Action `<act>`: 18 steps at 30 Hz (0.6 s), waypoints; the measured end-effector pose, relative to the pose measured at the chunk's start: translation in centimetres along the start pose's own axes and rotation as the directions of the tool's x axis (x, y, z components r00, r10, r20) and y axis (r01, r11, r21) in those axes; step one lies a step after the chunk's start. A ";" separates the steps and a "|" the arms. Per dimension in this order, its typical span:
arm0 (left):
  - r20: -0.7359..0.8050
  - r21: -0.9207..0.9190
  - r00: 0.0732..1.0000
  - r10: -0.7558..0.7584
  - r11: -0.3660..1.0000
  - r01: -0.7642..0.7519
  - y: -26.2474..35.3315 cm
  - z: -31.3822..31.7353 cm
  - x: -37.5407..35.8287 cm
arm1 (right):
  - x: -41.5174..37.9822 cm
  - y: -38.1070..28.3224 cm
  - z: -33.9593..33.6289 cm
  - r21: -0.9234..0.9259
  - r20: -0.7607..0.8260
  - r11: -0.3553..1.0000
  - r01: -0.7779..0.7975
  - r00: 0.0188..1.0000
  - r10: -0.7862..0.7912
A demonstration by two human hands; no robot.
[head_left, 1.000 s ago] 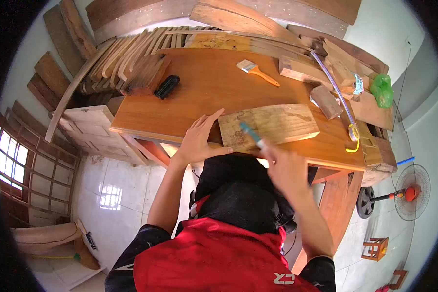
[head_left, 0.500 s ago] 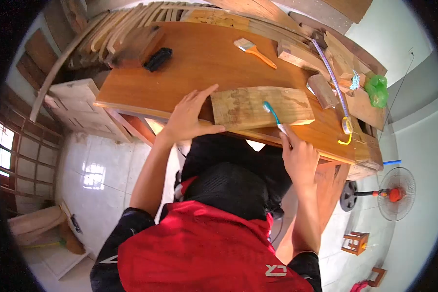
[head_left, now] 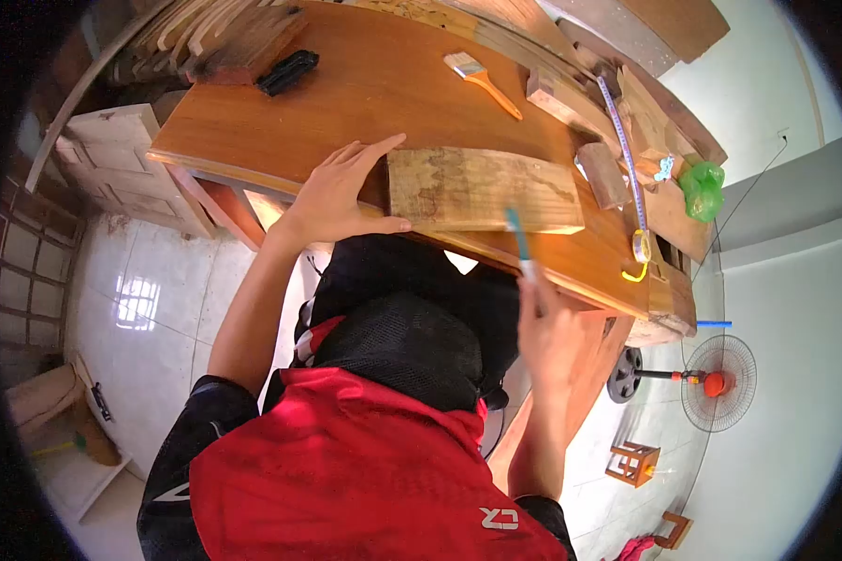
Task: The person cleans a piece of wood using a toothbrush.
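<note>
My view has swung, so the wooden table (head_left: 374, 93) sits higher and further left in the picture than a second ago. On it, the thick wooden block (head_left: 477, 192) lies flat along the near edge, its broad stained face up; I see no clear slide of it against the tabletop, so I read the shift as mostly the camera's.

My left hand (head_left: 332, 201) has stayed at the block's left end, fingers spread and released rather than clenched, the thumb at the near corner and the forefinger by the far one. I judge that as a light brace, enough to discourage sliding but no real clamp. My right hand (head_left: 547, 327) is down off the near side of the table, its fingers closed on the handle of a toothbrush (head_left: 519, 243). (The wide paintbrush (head_left: 482, 84) lies idle beyond the block.)

The smallest part has changed most: the teal head, over the middle of the face half a second ago, is now blurred at the block's near edge. That puts the scrubbing by the rim, I judge, though I cannot tell whether the bristles touch.
</note>
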State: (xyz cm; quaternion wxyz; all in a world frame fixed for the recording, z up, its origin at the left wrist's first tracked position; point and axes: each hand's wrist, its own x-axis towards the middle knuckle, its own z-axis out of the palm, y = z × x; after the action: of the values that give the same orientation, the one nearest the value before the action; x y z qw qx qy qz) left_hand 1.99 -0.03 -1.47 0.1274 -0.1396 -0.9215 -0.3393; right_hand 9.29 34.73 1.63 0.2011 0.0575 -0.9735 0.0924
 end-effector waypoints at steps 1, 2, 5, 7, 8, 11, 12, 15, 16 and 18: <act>0.001 -0.009 1.000 0.010 1.000 -0.010 0.0 0.0 0.1 | -0.1 -0.2 -0.1 0.040 0.055 0.998 -0.042 0.998 0.040; 0.000 -0.017 1.000 0.019 1.000 -0.019 -0.2 0.0 0.2 | -0.1 -0.3 -0.3 0.076 0.110 0.993 -0.088 0.991 0.080; 0.018 -0.054 1.000 0.020 0.998 -0.019 -0.2 -0.1 -0.1 | 2.5 5.7 0.4 0.022 0.074 0.951 -0.310 0.949 0.308; 0.007 -0.045 1.000 0.026 0.999 -0.026 -0.1 -0.2 0.3 | 3.3 5.9 -0.3 0.096 0.030 0.967 -0.236 0.972 0.234; 0.001 -0.023 1.000 0.029 0.999 -0.029 0.0 -0.2 0.3 | 2.5 5.3 -0.3 0.049 -0.040 0.991 -0.123 0.991 0.125; 0.008 -0.025 0.999 0.031 0.999 -0.031 -0.1 -0.2 0.1 | 1.4 1.4 -2.3 0.045 0.079 0.992 -0.117 0.990 0.113; 0.007 -0.039 0.999 0.033 0.999 -0.033 -0.2 -0.1 0.2 | 1.7 2.9 -1.7 0.082 0.081 0.978 -0.194 0.979 0.187; -0.005 -0.036 1.000 0.027 0.999 -0.027 0.0 -0.1 0.1 | 2.0 7.4 -0.2 0.104 -0.006 0.951 -0.291 0.956 0.293; -0.019 -0.027 0.998 0.054 0.998 -0.054 0.1 0.0 0.2 | 1.9 7.9 0.1 0.113 -0.053 0.965 -0.235 0.969 0.242; -0.050 0.011 0.994 0.096 0.995 -0.095 0.2 -0.3 0.1 | 1.7 4.7 -1.3 0.018 0.047 0.968 -0.250 0.967 0.249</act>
State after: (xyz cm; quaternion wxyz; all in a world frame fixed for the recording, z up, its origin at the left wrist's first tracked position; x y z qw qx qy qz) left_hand 2.01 -0.08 -1.15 0.1675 -0.1744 -0.9117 -0.3322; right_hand 7.56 39.43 2.73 0.1656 -0.0612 -0.9760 0.1274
